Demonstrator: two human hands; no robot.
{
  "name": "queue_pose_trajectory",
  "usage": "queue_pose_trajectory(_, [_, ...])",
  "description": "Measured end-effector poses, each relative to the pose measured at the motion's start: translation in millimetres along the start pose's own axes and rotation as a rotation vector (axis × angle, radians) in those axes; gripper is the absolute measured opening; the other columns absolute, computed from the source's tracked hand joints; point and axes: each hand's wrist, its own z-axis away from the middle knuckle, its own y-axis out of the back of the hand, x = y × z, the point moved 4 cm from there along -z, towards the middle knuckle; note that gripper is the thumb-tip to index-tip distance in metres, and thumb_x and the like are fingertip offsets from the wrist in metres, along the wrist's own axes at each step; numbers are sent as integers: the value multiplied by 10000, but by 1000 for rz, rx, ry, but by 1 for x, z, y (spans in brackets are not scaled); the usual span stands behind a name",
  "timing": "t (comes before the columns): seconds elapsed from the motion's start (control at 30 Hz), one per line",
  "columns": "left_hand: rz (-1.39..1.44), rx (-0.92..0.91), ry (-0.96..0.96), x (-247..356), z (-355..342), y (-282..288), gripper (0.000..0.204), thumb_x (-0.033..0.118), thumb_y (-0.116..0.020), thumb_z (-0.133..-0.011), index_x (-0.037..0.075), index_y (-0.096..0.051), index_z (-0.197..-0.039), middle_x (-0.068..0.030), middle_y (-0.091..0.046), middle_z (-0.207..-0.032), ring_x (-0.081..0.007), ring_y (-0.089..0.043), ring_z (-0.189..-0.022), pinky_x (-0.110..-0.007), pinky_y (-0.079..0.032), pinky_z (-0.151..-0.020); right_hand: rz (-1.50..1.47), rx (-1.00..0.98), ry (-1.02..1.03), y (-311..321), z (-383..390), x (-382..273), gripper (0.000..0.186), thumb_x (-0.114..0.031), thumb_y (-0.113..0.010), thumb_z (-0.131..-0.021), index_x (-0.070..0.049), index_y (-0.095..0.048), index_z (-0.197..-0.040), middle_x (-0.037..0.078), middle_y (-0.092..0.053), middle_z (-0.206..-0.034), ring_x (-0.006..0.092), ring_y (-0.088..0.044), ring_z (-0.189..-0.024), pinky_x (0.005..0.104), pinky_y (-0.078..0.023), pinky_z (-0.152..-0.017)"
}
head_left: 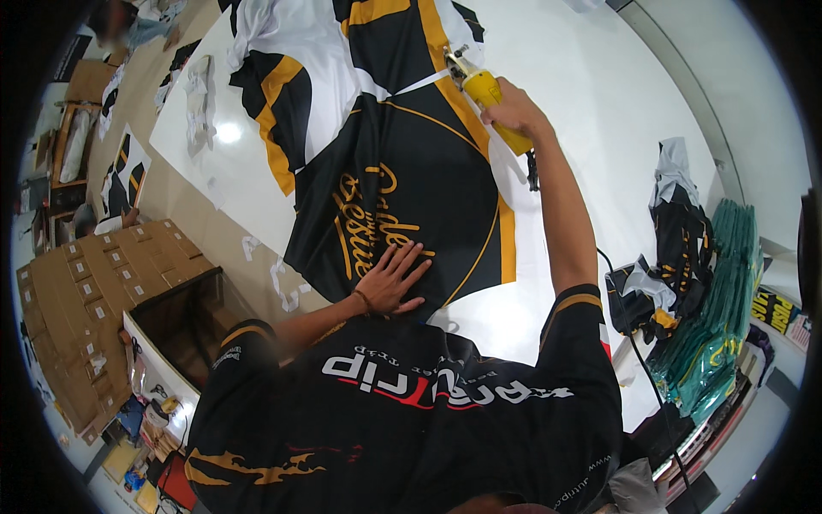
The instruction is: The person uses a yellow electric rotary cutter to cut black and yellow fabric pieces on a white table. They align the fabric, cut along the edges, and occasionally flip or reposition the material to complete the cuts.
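My right hand (pixel 517 110) is wrapped round the yellow body of a handheld electric fabric cutter (pixel 480 86). Its metal cutting head meets the white and gold-yellow edge of a printed black fabric panel (pixel 445 180), where a narrow white strip crosses. With fingers spread, my left hand (pixel 390 281) presses flat on the black part, beside the gold lettering. White fabric (pixel 295 43) with more black and gold printed shapes stretches beyond the panel. How far the blade has gone into the cloth is too small to tell.
The white table (pixel 599 111) carries the fabric. A black cord (pixel 635 343) runs down at the right, near piled black garments (pixel 685 248) and green plastic-wrapped packs (pixel 715 317). Stacked cardboard boxes (pixel 94 300) stand at the left, beside an open-topped bin (pixel 175 295). Other people are at the far left.
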Motion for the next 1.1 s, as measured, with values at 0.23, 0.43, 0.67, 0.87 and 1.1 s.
queue_pose_trajectory(0.23, [-36,36,-15,3,0,4,821,632,-502,-1007,88,-368,-1608,-254,-239,-1681,-406,-202,-1576,-560,-169,-1279,-82,-52,-80,-2,98,57,792,-267,-796,-604,-25,-566,-1322,227,-707,-1174,391,-681,-1128,451,-554,-952])
queue_pose_trajectory(0.43, [-63,42,-14,4,1,2,821,615,-524,-998,79,-373,-1601,-254,-236,-1678,-407,-187,-1577,-564,-167,-1274,-867,22,-254,-34,266,127,679,-71,-760,-686,18,-532,-1319,174,-680,-1072,261,-729,-875,385,-610,-759])
queue_pose_trajectory(0.67, [-67,92,-43,8,-7,8,753,542,-649,-954,94,-474,-1534,-262,-344,-1609,-419,-307,-1505,-570,-253,-1222,-1077,394,-450,-92,415,225,576,-69,-730,-756,35,-550,-1293,162,-686,-1006,255,-724,-789,370,-610,-669])
queue_pose_trajectory(0.87, [-13,163,-82,-2,-40,9,385,294,-712,-928,94,-663,-1253,-153,-583,-1363,-360,-542,-1254,-479,-457,-1018,-1065,581,-547,-122,483,284,391,-115,-724,-832,53,-657,-1179,120,-696,-923,199,-696,-770,335,-574,-678])
queue_pose_trajectory(1.1, [552,574,427,-56,-50,79,304,-119,-513,-882,27,-645,-1114,-132,-642,-1117,-290,-654,-1097,-386,-492,-960,-822,665,-483,-136,504,303,563,-176,-766,-826,55,-659,-1328,136,-727,-1066,245,-700,-936,374,-556,-890])
